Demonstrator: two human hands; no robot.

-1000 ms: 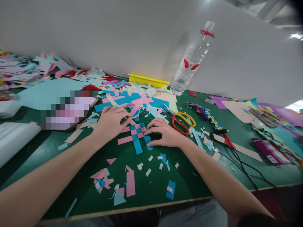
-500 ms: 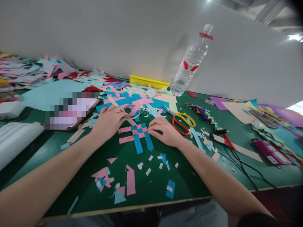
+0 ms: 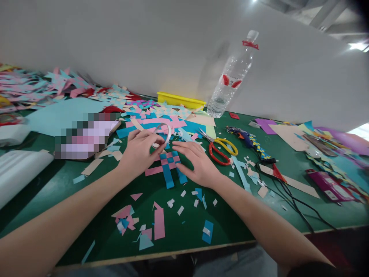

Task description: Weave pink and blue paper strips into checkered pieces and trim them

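Two hands flank the woven paper (image 3: 168, 176): left hand (image 3: 138, 151) pinches a pale ring (image 3: 168, 135) nearly upright, fingers curled; right hand (image 3: 198, 162), loosely open, grips nothing, thumb by the strips, perhaps steadying them.

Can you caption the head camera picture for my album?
Left hand holding a tape roll, right hand at pink-and-blue woven paper, scissors nearby.

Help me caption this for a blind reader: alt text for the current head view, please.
A person's left hand holds a pale ring, perhaps tape, beside pink-and-blue woven paper on a green table; the right hand is at the weave's edge. Scraps, scissors and a bottle surround them.
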